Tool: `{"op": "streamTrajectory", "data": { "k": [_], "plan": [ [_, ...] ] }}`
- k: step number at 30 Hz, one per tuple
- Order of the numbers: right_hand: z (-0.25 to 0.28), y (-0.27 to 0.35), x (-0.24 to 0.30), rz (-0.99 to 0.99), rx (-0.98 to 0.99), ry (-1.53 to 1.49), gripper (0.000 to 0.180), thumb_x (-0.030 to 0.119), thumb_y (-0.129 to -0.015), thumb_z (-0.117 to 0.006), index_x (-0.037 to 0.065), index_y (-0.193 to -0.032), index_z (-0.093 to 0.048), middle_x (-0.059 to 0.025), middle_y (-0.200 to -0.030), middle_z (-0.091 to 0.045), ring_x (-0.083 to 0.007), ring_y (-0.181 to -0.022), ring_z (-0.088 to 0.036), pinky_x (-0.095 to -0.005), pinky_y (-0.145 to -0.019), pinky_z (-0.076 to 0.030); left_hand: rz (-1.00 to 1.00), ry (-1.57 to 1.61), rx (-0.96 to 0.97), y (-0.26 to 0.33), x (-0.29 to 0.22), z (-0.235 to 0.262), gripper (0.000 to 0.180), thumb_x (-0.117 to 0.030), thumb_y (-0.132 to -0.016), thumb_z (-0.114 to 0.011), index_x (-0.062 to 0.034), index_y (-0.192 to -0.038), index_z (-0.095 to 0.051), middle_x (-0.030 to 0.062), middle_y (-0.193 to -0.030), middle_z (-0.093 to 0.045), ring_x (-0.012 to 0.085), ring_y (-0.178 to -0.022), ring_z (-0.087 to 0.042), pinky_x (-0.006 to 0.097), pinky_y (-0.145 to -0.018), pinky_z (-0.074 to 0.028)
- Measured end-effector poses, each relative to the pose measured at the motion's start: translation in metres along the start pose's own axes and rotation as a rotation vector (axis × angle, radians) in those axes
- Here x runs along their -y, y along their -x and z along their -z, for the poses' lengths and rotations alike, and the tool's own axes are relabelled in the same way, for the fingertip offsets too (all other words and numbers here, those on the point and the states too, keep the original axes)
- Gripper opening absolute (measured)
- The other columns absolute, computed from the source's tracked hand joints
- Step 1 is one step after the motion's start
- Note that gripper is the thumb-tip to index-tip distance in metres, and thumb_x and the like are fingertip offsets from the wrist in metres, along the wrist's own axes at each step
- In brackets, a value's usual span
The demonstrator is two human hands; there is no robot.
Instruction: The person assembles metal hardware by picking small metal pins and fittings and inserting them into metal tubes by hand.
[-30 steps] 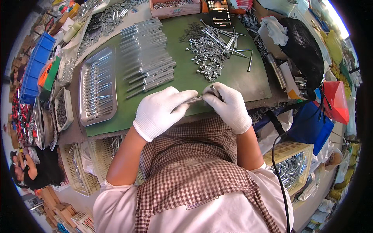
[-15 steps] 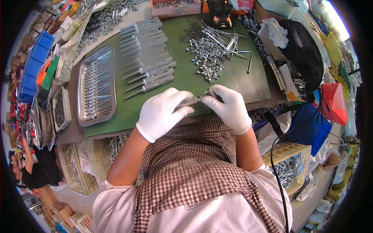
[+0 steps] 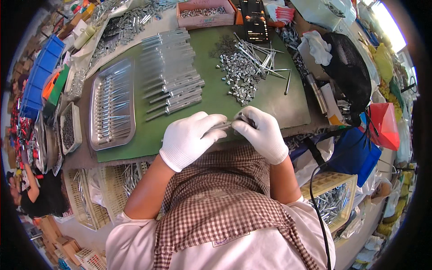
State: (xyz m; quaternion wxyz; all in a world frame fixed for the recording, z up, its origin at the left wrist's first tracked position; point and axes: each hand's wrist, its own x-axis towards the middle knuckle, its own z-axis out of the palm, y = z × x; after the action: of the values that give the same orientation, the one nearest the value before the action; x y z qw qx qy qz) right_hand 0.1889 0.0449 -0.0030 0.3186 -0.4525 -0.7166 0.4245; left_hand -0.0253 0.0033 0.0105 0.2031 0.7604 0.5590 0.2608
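Note:
In white gloves, both my hands meet over the near edge of a green mat (image 3: 290,110). My left hand (image 3: 185,140) is closed around a slim metal part (image 3: 221,127), its end showing between thumb and forefinger. My right hand (image 3: 264,136) pinches at that end; a small dark piece (image 3: 244,119) shows between its fingers, its kind unclear. Beyond my right hand lies a heap of small silvery metal fittings (image 3: 238,81), with long thin metal rods (image 3: 266,58) scattered behind it. Beyond my left hand, several slim metal parts with rod ends (image 3: 184,96) lie in a staggered column.
A steel tray (image 3: 131,122) at left holds a row of metal rods. A pink box (image 3: 207,20) of small parts and a black phone-like object (image 3: 255,22) stand at the back. Right are a black mesh bag (image 3: 348,72) and a red bin (image 3: 384,126). Plastic crates sit below the bench.
The whole view has shifted slightly, so the bench sits lower in the picture. My hands stay together on the metal part; the dark piece in my right fingers shows more plainly.

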Motion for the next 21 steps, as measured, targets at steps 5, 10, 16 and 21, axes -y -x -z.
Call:
{"op": "streamTrajectory", "data": {
  "k": [5, 10, 16, 21],
  "plan": [
    [-0.002, 0.000, 0.001, 0.049, -0.052, 0.007, 0.023, 0.019, -0.091, -0.075, -0.001, -0.097, -0.066, -0.0145, -0.077, -0.064, -0.0248, -0.066, -0.060, -0.0343, -0.066, -0.051, 0.041, 0.069, 0.003, 0.002, 0.001, 0.000, 0.031, -0.023, -0.086, -0.076, -0.0124, -0.115, -0.072, 0.0077, -0.098, -0.068, 0.0270, -0.084, -0.069, 0.036, -0.074, -0.054],
    [-0.002, 0.002, 0.007, 0.108, -0.054, 0.081, 0.020, 0.018, -0.091, -0.075, 0.000, -0.095, -0.066, -0.0169, -0.078, -0.064, -0.0330, -0.068, -0.062, -0.0373, -0.065, -0.050, 0.026, 0.147, 0.053, 0.002, 0.000, 0.002, 0.025, -0.019, -0.088, -0.073, -0.0078, -0.111, -0.071, 0.0103, -0.098, -0.068, 0.0296, -0.085, -0.067, 0.036, -0.076, -0.053],
    [-0.002, 0.002, 0.005, 0.131, -0.060, 0.069, 0.020, 0.016, -0.090, -0.075, 0.000, -0.097, -0.066, -0.0157, -0.079, -0.064, -0.0294, -0.068, -0.061, -0.0353, -0.066, -0.051, 0.039, 0.150, 0.021, 0.002, 0.000, 0.003, 0.021, -0.019, -0.088, -0.072, -0.0064, -0.105, -0.072, 0.0121, -0.091, -0.068, 0.0294, -0.079, -0.066, 0.037, -0.070, -0.051],
    [-0.002, 0.003, 0.011, 0.105, -0.083, 0.074, 0.018, 0.011, -0.090, -0.075, 0.000, -0.100, -0.066, -0.0104, -0.080, -0.066, -0.0211, -0.069, -0.062, -0.0315, -0.068, -0.052, 0.023, 0.103, -0.012, -0.001, 0.000, 0.000, 0.020, -0.018, -0.088, -0.073, -0.0066, -0.105, -0.071, 0.0119, -0.092, -0.068, 0.0289, -0.077, -0.066, 0.037, -0.069, -0.051]
  ]
}}
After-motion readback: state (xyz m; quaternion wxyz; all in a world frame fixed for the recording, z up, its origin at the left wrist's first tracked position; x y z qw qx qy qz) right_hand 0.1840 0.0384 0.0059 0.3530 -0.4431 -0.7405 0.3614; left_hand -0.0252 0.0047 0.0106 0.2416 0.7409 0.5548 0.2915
